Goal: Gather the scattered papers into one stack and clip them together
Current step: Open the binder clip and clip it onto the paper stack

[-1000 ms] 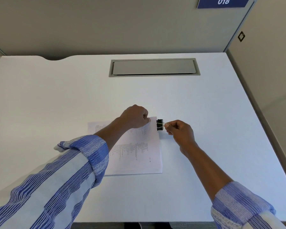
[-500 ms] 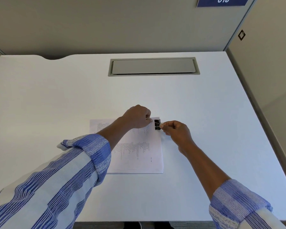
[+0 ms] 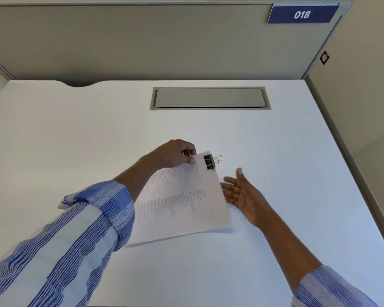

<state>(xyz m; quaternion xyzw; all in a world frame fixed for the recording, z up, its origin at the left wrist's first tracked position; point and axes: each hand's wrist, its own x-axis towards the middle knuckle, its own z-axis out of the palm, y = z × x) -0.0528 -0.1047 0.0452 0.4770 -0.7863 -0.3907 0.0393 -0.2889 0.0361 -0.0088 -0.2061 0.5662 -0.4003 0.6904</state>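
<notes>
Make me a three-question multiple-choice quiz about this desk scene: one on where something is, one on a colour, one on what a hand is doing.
1. Where on the paper stack is the binder clip?
A. far right corner
B. near left corner
C. middle of the near edge

2. What colour is the clip's body?
A. red
B. black
C. yellow

3. What is the right hand doing?
A. pinching the clip
B. open, holding nothing
C. holding a pen

Answers: 1 A, the clip bites the far right corner beside the left hand. 2 B, black body, silver wire handles. 3 B, fingers spread beside the stack's right edge.
</notes>
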